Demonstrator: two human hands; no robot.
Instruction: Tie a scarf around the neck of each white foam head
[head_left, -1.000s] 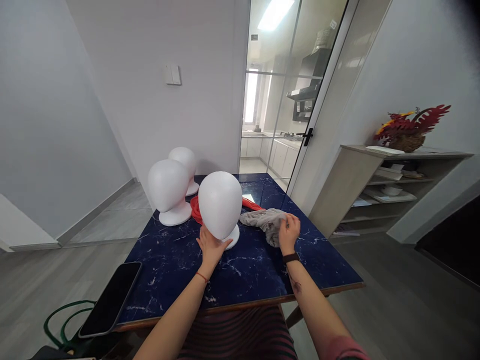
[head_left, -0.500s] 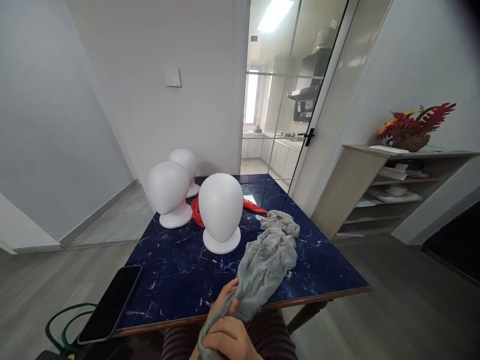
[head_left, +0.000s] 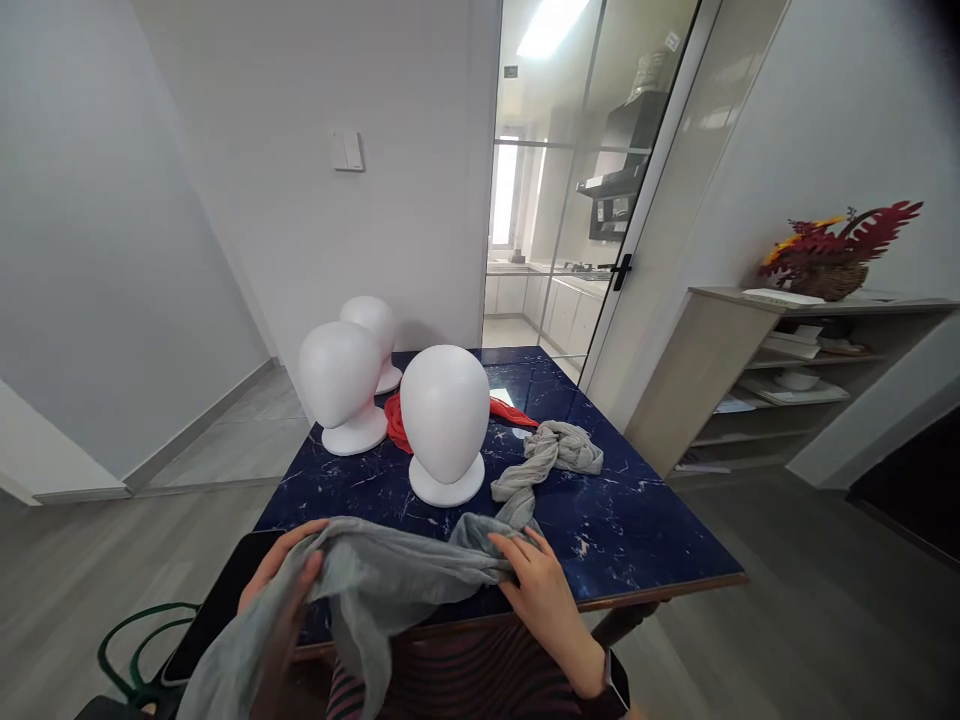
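A long grey scarf (head_left: 405,560) stretches between my two hands across the table's front edge. My left hand (head_left: 289,562) grips one part of it at the lower left, with cloth draping down over the wrist. My right hand (head_left: 531,578) is closed on the scarf near the front right. Beyond that hand the cloth runs on, twisted, to a bunched heap on the table. Just past the scarf stands a white foam mannequin head (head_left: 444,415), upright on its round base and touched by neither hand.
Two more white heads, one in front (head_left: 341,375) and one behind (head_left: 371,318), stand at the back left. Red cloth (head_left: 396,422) lies behind the nearest head. A black phone (head_left: 217,610) rests at the left front corner of the blue marbled table (head_left: 645,540), beside a green cord (head_left: 135,625).
My hands have moved apart, the left one leftward and the right one up and right. The scarf between them has gone from a gathered bundle to a drawn-out length.
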